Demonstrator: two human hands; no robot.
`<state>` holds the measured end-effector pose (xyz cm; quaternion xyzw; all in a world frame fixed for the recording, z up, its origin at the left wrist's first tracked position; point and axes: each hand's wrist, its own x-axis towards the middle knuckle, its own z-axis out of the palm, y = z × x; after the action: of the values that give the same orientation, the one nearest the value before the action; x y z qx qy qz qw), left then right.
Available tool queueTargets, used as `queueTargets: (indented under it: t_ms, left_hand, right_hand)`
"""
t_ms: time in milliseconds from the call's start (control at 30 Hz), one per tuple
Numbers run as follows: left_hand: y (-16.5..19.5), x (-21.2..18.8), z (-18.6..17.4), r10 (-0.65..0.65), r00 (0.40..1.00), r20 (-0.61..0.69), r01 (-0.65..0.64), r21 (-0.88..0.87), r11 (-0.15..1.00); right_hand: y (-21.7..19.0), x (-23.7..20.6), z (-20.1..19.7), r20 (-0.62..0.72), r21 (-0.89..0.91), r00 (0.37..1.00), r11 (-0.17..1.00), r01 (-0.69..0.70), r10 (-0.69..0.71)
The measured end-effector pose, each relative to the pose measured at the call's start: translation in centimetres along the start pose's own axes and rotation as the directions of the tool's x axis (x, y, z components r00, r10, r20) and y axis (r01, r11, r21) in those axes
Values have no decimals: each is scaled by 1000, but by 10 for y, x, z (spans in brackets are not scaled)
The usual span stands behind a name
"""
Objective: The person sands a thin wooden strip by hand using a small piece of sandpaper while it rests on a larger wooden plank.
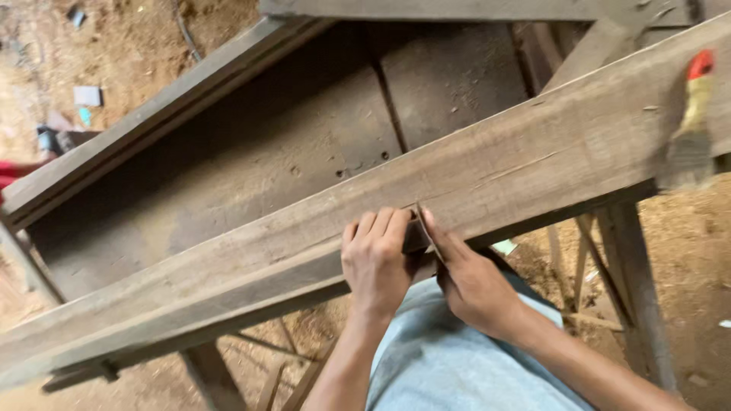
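Nearest to us, below the long wooden beam [472,175], lies the pale blue cloth of our lap [449,358], and both forearms rise from it to the beam's near edge. Our left hand [375,262] curls closed over that edge, fingers on top of the wood. Our right hand [468,278] pinches a thin flat scraper blade [426,228] between thumb and fingers, so that the blade stands on edge against the beam just right of the left hand's knuckles, the two hands almost touching. The beam's long axis runs from lower left to upper right across our view, and the blade sits crosswise to it. Farther up the beam, at its far right end, rests a paintbrush [691,129] with a red-tipped handle.
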<state>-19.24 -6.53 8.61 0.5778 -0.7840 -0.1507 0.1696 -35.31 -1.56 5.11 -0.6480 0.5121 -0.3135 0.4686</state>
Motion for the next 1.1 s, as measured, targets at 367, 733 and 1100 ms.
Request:
queueTargets:
  t_ms: [367,733,1100]
  left_hand:
    - [18,5,-37,-32,999,27,34,-59,998]
    - [21,-7,-48,-31,997,77,35,-53,998]
    - [0,20,-25,-158,839,520,234,-84,968]
  right_hand:
    - [-1,-7,-2,67,-89,997,996,-25,31]
    - [57,-31,-19,204,412,845,739,-533,495]
    - [-1,-18,-10,275,-282,884,911,-301,378]
